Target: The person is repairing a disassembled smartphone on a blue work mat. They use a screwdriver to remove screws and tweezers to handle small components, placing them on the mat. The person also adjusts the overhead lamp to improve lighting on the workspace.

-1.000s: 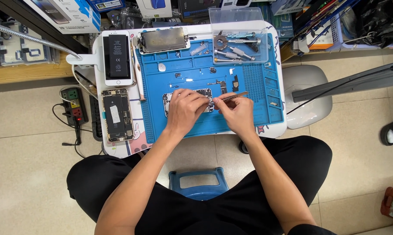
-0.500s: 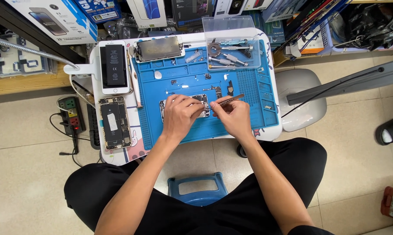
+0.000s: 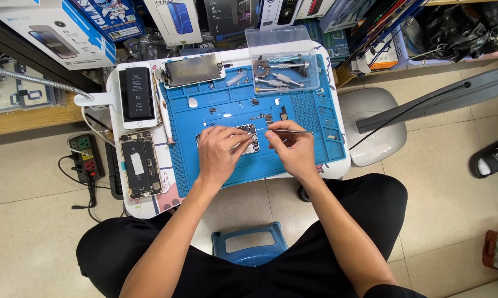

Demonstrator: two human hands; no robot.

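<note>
Left hand [image 3: 218,154] is pinning the opened phone [image 3: 248,138] mid-mat, near the front edge; right hand [image 3: 293,149] is pinching tweezers [image 3: 290,131], lying crosswise, tip pointing left at it.

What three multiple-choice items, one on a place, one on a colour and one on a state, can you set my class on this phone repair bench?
1. Where does the opened phone with its insides showing lie?
A. left of the mat
B. in the clear tray
C. on the floor

2. What colour is the work mat?
A. green
B. blue
C. red

3. What is the right hand doing?
A. resting flat and empty
B. pinching a thin metal tool
C. gripping the power strip

Answers: 1 A, it sits on the white table edge beside the mat; 2 B, the mat is plainly blue; 3 B, the thin metal tool runs from its fingers.
</note>
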